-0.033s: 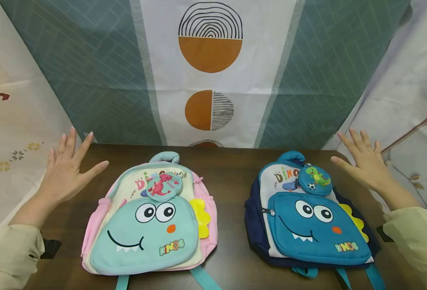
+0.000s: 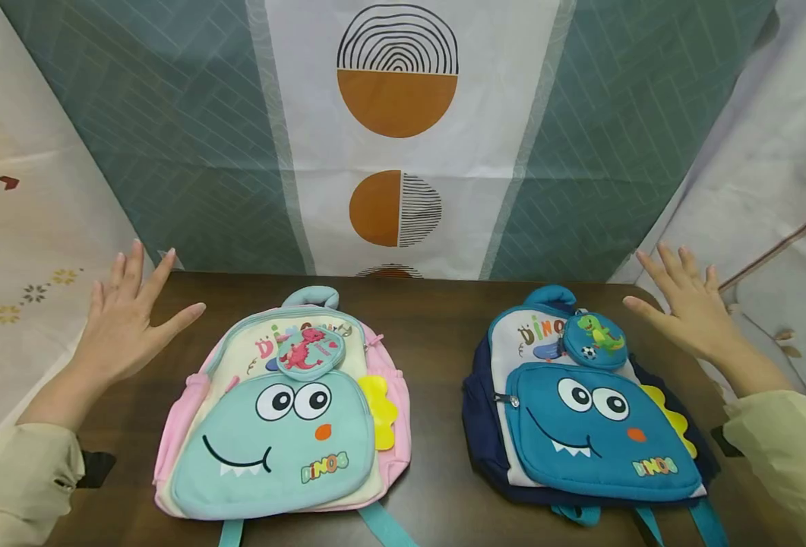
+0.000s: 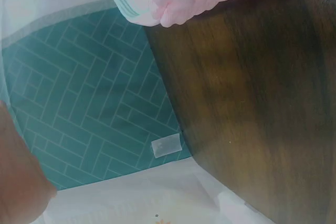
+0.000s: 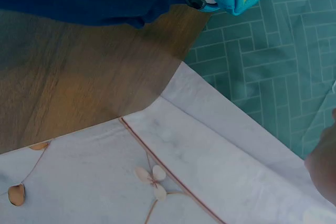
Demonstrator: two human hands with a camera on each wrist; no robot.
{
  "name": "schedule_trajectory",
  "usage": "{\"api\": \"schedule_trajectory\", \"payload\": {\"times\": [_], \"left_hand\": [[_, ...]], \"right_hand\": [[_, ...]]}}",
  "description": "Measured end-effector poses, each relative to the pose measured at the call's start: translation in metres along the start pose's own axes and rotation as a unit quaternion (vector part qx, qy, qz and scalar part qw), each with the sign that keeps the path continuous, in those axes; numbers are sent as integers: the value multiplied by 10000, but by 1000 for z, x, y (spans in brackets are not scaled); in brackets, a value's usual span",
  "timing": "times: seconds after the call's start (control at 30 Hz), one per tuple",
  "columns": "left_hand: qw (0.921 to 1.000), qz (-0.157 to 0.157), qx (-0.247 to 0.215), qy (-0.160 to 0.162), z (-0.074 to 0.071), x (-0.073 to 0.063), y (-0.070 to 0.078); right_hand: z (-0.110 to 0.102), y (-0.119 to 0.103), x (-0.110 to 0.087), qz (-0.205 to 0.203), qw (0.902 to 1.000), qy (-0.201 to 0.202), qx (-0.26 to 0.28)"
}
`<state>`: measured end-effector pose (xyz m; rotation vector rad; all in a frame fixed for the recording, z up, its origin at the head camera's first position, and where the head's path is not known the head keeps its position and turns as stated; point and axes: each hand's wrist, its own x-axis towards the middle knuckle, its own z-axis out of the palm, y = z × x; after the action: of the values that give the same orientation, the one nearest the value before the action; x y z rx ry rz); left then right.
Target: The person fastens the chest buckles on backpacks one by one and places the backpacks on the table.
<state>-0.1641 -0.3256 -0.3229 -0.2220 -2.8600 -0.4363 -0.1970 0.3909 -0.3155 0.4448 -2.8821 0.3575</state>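
Two children's dinosaur backpacks lie on a dark wooden table, faces up. The pink and mint backpack (image 2: 273, 448) is at the left, with a small round pouch (image 2: 310, 353) showing a red dinosaur. At the right lies the navy and blue backpack (image 2: 601, 433), its round pouch (image 2: 594, 339) showing a green dinosaur. My left hand (image 2: 122, 319) is raised with fingers spread, left of the pink backpack and apart from it. My right hand (image 2: 690, 308), fingers spread too, is held up beyond the blue backpack's right side, touching nothing.
The wooden table (image 2: 437, 380) shows between the two bags. A patterned cloth (image 2: 403, 152) hangs behind its far edge, and pale floral cloths (image 2: 33, 228) flank both sides. Teal straps (image 2: 385, 524) trail toward the near edge.
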Motion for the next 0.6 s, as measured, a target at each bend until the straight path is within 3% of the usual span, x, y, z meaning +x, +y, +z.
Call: {"api": "schedule_trajectory", "payload": {"times": [0.23, 0.43, 0.53, 0.6], "left_hand": [[9999, -24, 41, -160, 5, -2, -3], [9998, -1, -116, -157, 7, 0, -4], [9995, 118, -257, -170, 8, -4, 5], [9986, 334, -336, -232, 10, -11, 20]], "right_hand": [[6, -1, -2, 53, 9996, -267, -29], [7, 2, -2, 143, 9995, -265, 9], [8, -2, 1, 58, 9992, -317, 231], [10, -10, 5, -73, 9982, -461, 376]]}}
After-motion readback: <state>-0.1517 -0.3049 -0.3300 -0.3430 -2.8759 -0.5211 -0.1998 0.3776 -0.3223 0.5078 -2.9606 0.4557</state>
